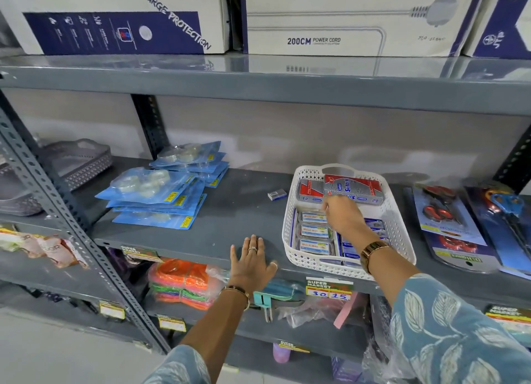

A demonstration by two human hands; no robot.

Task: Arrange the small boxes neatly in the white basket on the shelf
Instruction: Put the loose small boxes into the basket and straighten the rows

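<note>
Writing: the cartons on the top shelf read "SURGE PROTECTION" and "200CM POWER CORD"; the shelf-edge price tag reads "SUPER MARKET", 30 and 25.
Left hand: lies flat with fingers spread on the front edge of the grey shelf, holding nothing.
Right hand: reaches into the white basket; fingertips touch a grey-and-red box; whether they pinch it cannot be told.
Basket contents: grey-and-red boxes across the back, small boxes in rows at the front.
Stray box: lies on the shelf just left of the basket.
Neighbours: blue tape packs to the left, carded scissors to the right.
</note>
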